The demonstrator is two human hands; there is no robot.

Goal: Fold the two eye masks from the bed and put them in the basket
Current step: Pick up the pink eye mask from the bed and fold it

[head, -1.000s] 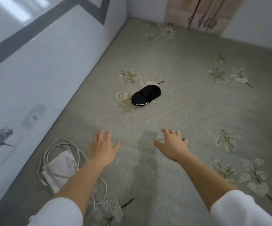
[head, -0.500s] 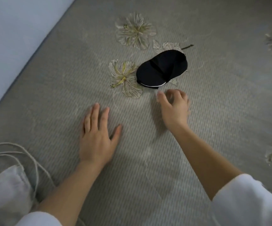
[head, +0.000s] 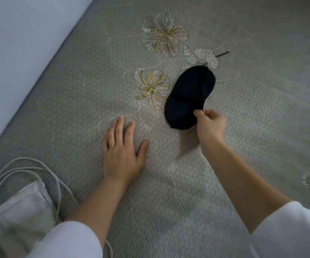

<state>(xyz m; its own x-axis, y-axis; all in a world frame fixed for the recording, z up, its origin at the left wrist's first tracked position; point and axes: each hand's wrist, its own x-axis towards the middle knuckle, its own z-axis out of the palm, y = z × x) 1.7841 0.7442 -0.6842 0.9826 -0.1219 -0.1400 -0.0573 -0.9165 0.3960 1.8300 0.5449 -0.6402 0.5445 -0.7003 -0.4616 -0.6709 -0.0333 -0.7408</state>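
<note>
head view: right hand (head: 210, 125) is pinching the black oval fabric eye mask (head: 187, 97) on the bed (head: 243, 155), left hand (head: 122, 151) resting flat, fingers spread; folding likely comes next.

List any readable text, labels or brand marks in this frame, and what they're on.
None readable.
Black eye mask, pinched at its near edge by the right hand: no visible label.
White pouch with cord: no print visible.
Bedspread: flower pattern only.
</note>
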